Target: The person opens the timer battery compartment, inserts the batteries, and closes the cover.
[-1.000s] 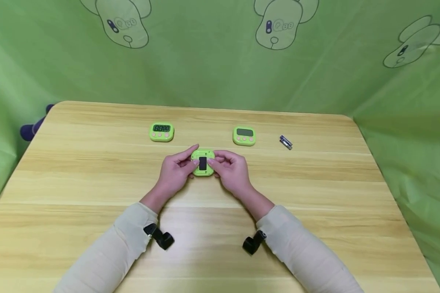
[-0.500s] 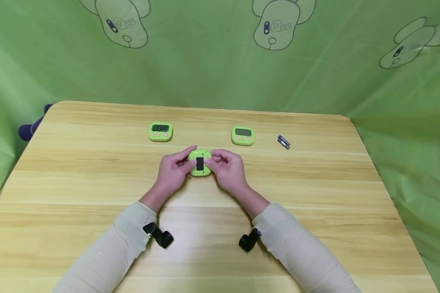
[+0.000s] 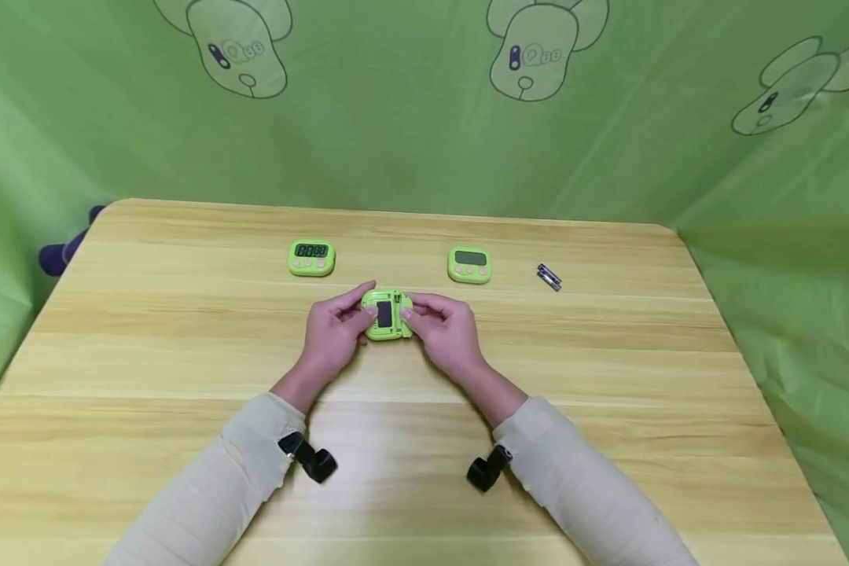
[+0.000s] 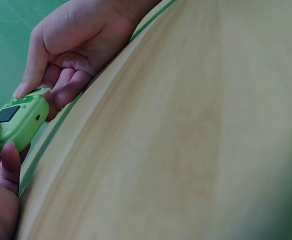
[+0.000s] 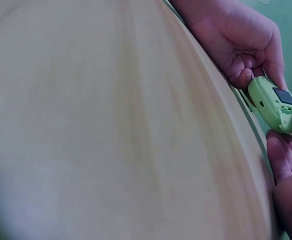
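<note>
A green digital timer (image 3: 380,333) is held back side up over the middle of the table, with a black rectangular pad (image 3: 384,314) on its back. My left hand (image 3: 331,330) grips its left side, thumb beside the pad. On the right side, my right hand (image 3: 447,333) pinches it, with the thumb on the battery cover (image 5: 287,121). That cover sits shifted outward to the right, and a narrow slot shows between it and the pad. Both wrist views show the timer's rounded edge; its front faces down, hidden.
Farther back on the wooden table (image 3: 424,472) lie a green timer with digits on its display (image 3: 311,258) and another green timer with a blank display (image 3: 470,266). Two small batteries (image 3: 549,277) lie to their right. A green curtain (image 3: 396,126) hangs behind the table.
The battery cover has slid right under my right thumb, baring a slot in the timer's back. My right hand has shifted slightly right; the left still grips the timer.
</note>
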The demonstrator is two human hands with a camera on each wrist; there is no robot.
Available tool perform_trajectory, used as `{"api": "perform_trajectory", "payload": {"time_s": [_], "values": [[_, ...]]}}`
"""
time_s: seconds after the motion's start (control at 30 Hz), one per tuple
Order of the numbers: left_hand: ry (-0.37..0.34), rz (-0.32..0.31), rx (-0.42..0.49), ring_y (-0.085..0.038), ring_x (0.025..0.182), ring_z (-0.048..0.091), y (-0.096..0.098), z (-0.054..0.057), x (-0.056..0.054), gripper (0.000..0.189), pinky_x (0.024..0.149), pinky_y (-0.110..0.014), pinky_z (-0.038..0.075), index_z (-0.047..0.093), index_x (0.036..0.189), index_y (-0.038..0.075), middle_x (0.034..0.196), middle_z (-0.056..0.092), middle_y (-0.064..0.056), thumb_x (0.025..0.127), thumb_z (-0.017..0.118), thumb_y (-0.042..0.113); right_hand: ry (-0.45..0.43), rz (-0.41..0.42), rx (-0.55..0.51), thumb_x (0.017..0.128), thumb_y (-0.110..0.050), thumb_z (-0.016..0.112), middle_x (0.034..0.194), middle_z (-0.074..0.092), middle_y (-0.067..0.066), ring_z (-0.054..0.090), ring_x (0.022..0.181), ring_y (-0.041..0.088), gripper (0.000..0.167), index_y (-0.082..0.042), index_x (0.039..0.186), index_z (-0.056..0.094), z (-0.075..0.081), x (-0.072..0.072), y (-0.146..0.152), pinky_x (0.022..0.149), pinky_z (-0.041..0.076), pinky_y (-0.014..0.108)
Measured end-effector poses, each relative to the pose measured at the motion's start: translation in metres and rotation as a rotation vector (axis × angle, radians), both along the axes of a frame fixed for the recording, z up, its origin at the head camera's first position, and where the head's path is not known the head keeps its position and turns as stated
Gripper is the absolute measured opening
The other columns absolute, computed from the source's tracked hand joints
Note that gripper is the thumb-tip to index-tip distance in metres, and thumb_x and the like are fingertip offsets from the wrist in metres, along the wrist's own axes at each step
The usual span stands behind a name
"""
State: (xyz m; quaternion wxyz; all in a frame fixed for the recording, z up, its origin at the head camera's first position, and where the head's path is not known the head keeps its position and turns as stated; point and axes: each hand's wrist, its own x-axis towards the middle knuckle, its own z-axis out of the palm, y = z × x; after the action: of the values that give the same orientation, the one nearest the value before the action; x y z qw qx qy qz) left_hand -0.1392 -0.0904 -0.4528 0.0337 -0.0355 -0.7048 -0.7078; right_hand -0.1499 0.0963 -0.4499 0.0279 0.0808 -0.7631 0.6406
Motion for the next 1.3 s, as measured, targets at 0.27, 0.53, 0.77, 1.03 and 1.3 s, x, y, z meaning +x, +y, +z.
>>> {"api": "perform_trajectory", "payload": {"time_s": [0.27,0.53,0.77,1.03,1.3], "values": [[0.021,0.013,-0.010,-0.017,0.052,0.052,-0.002,-0.004,-0.001,0.041,0.047,-0.023,0.049,0.064,0.131,0.003,0.080,0.062,-0.016,0.091,0.070,-0.001,0.076,-0.031,-0.016,0.083,0.005,0.078,0.081,0.071,0.022,0.063,0.062,0.011,0.015,0.010,0.097,0.074,-0.002,0.000,0.000,0.057,0.055,0.020],[0.026,0.004,-0.009,-0.018,0.053,0.052,0.000,-0.003,-0.002,0.041,0.048,-0.024,0.049,0.064,0.131,0.001,0.081,0.060,-0.015,0.091,0.069,-0.002,0.002,-0.020,-0.063,0.084,0.009,0.075,0.082,0.068,0.026,0.066,0.065,0.023,0.016,0.015,0.097,0.069,0.002,0.004,0.010,0.060,0.060,0.038],[0.029,0.000,-0.004,-0.016,0.051,0.052,0.001,0.000,-0.002,0.042,0.047,-0.023,0.049,0.063,0.132,0.000,0.081,0.060,-0.014,0.090,0.069,-0.004,-0.066,-0.017,-0.013,0.084,0.003,0.079,0.083,0.069,0.019,0.068,0.065,0.026,0.019,0.008,0.099,0.069,0.006,0.004,0.029,0.060,0.060,0.037],[0.025,-0.005,-0.005,-0.017,0.051,0.052,0.000,-0.003,-0.003,0.042,0.047,-0.024,0.050,0.064,0.132,0.000,0.081,0.060,-0.014,0.090,0.069,-0.003,-0.001,-0.069,0.302,0.082,-0.009,0.083,0.080,0.071,0.007,0.066,0.068,0.017,0.019,0.000,0.097,0.075,0.007,0.000,0.048,0.062,0.056,0.023],[0.022,-0.014,0.012,-0.019,0.053,0.052,0.000,-0.004,-0.003,0.041,0.048,-0.024,0.050,0.064,0.131,0.000,0.084,0.060,-0.016,0.090,0.070,-0.003,0.037,-0.104,0.414,0.079,-0.008,0.086,0.077,0.072,0.004,0.065,0.065,0.016,0.019,-0.002,0.096,0.079,0.007,0.000,0.055,0.058,0.054,0.022]]}}
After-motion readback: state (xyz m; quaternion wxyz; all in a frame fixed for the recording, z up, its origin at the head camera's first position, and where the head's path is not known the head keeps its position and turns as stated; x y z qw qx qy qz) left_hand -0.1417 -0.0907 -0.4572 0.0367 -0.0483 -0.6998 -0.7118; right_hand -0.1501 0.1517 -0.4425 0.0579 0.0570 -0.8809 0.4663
